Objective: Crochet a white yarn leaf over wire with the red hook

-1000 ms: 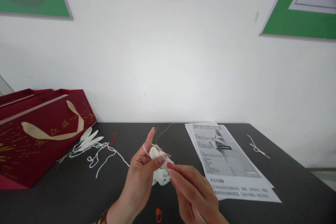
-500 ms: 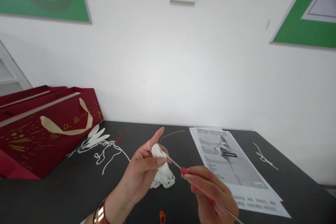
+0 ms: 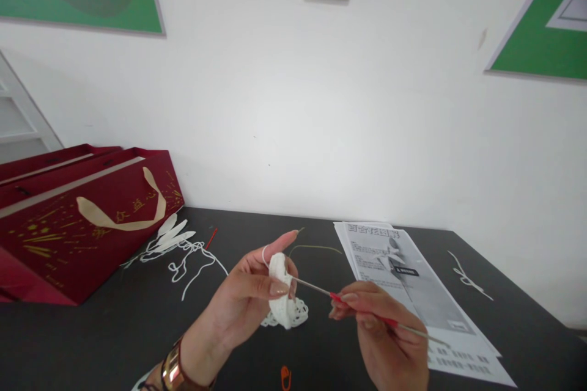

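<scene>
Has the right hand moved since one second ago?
Yes. The right hand has shifted rightward, farther from the orange clip lying on the dark table.

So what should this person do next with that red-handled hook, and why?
Perhaps the right hand should ease the red-handled hook toward the white strand and catch it: the hook's metal shaft reaches the white piece, which the left hand pinches under its thumb, and the strand loops around that hand's index finger. Whether the tip sits inside a stitch, I cannot tell.
</scene>
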Tool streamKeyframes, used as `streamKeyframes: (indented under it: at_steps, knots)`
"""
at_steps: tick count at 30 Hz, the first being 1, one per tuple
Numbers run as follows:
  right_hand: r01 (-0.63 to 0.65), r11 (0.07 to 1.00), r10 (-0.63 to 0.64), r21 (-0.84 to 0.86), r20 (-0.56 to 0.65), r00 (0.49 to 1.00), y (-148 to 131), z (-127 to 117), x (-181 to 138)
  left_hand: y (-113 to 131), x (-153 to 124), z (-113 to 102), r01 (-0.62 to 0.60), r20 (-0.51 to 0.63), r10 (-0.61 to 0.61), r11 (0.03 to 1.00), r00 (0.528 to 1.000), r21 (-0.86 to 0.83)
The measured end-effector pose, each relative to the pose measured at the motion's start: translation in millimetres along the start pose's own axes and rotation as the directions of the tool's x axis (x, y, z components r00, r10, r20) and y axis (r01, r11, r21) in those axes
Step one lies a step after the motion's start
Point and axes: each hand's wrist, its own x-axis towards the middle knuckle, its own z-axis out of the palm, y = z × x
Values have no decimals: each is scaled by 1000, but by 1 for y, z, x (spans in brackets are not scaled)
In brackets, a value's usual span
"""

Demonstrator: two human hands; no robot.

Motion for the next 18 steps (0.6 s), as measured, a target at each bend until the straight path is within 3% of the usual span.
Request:
streamKeyframes:
  at_steps: [4,13,18]
  knots:
    - [-89,991,92,104,-31,995,-1,0,1,1,0,-1,17,14,-17,1000,1000,-7]
    - [-52,998,55,-28,130,990,-9,-17,8,1,0,-4,62,37,-62,998,997,-7]
    - [-191,958,188,214,38,982,-6,-14,11,-3,1,-8,67,97,-69,998,993,18]
